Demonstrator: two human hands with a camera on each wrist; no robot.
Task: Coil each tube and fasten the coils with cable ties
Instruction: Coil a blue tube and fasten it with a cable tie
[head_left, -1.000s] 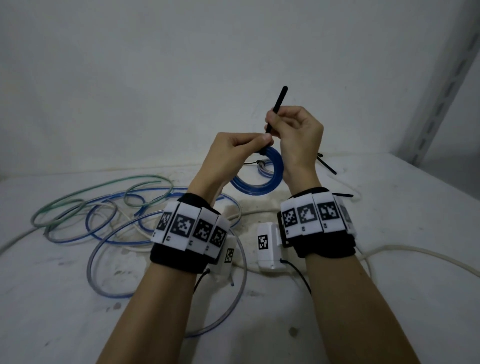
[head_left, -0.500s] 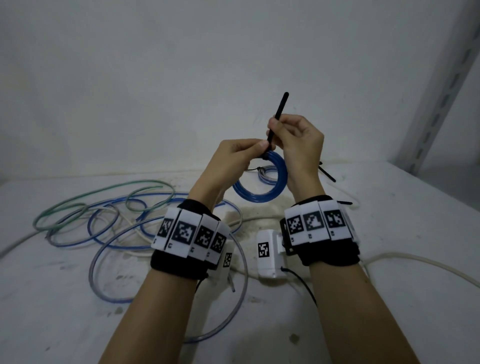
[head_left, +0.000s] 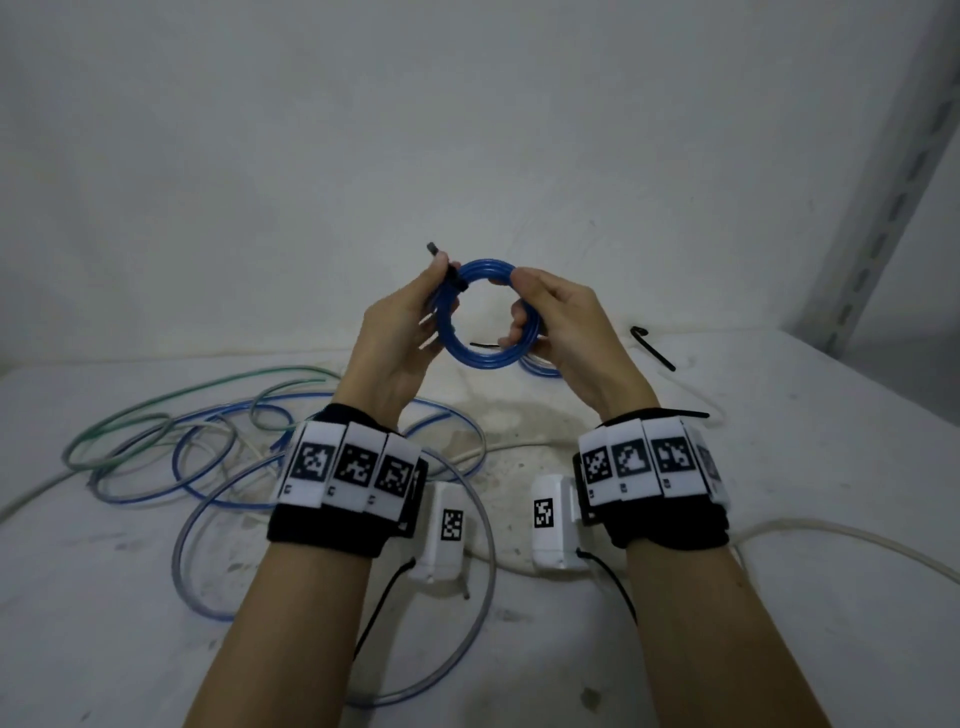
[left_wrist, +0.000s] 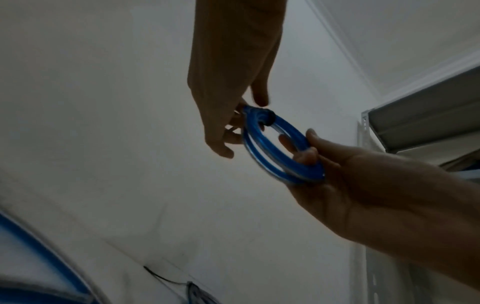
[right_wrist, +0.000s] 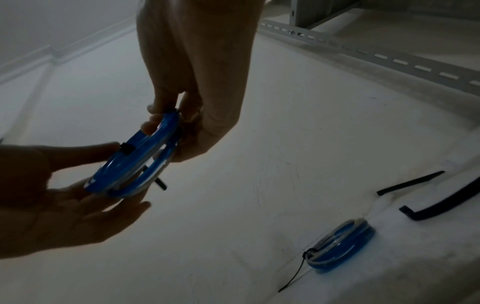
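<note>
A small blue tube coil (head_left: 485, 358) is held up in the air between both hands, its ring facing me. A black cable tie (head_left: 453, 280) wraps its upper left, and a short tail sticks out past my left thumb. My left hand (head_left: 441, 296) pinches the coil at the tie, thumb in front and fingers behind. My right hand (head_left: 519, 306) grips the right side, fingers curled through the ring. In the left wrist view the coil (left_wrist: 275, 148) spans from my left hand (left_wrist: 246, 113) to my right hand (left_wrist: 309, 146). The right wrist view shows the coil (right_wrist: 135, 164) and the tie's head (right_wrist: 126, 149).
A second blue coil (right_wrist: 340, 246), tied with a black tie, lies on the white table behind my right hand. Loose black ties (right_wrist: 410, 183) lie at the back right (head_left: 652, 348). Uncoiled green, blue and clear tubes (head_left: 208, 447) sprawl at left. A white tube (head_left: 831, 535) runs right.
My right hand has let go of the tie's long tail and taken hold of the coil's right side. The coil has been raised and turned to face me.
</note>
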